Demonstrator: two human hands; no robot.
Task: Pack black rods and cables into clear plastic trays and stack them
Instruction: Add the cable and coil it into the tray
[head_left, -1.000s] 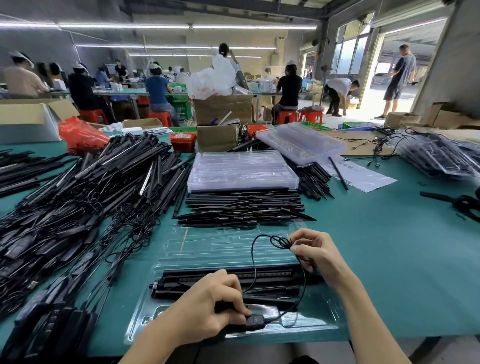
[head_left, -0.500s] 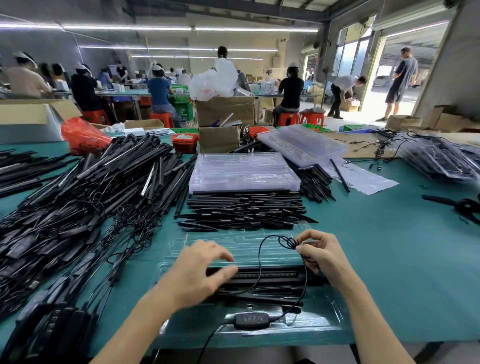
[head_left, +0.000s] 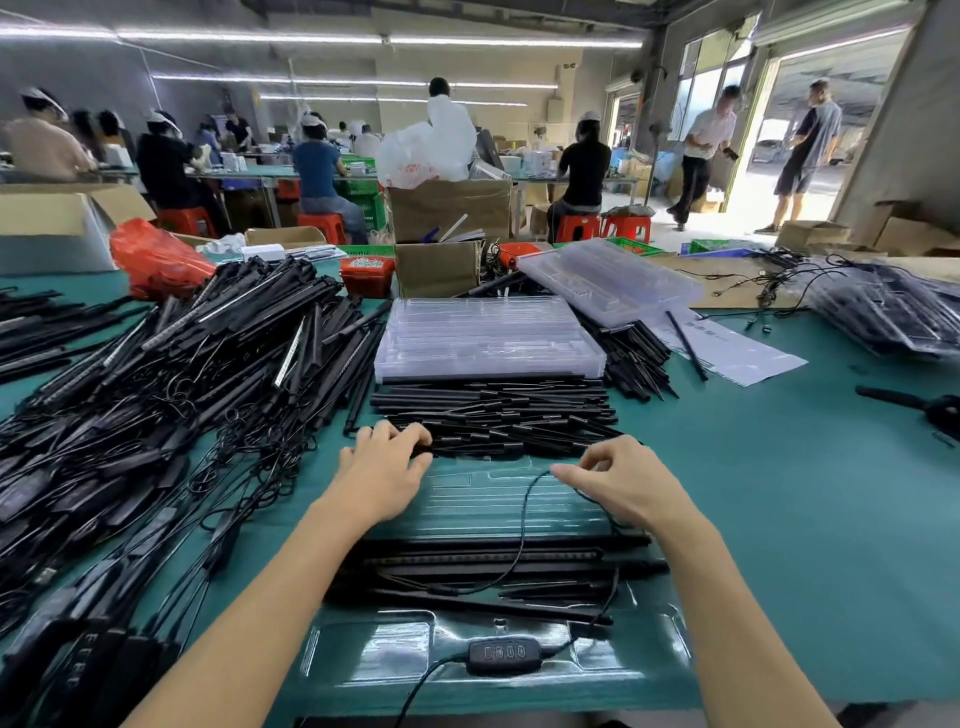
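- Fingers of my right hand (head_left: 626, 483) pinch the thin black cable (head_left: 521, 530) above the clear tray (head_left: 483, 654).
- Left hand (head_left: 382, 470) curls onto the loose black rods (head_left: 493, 415).
- Beyond, stacked trays (head_left: 488, 338) sit.

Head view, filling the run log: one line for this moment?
left hand grips short rod at rod pile | right hand pinches cable | clear tray: long rods, controller in

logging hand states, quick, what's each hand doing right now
Left hand: fingers curled onto a short black rod at the pile's near edge.
Right hand: pinching the thin black cable.
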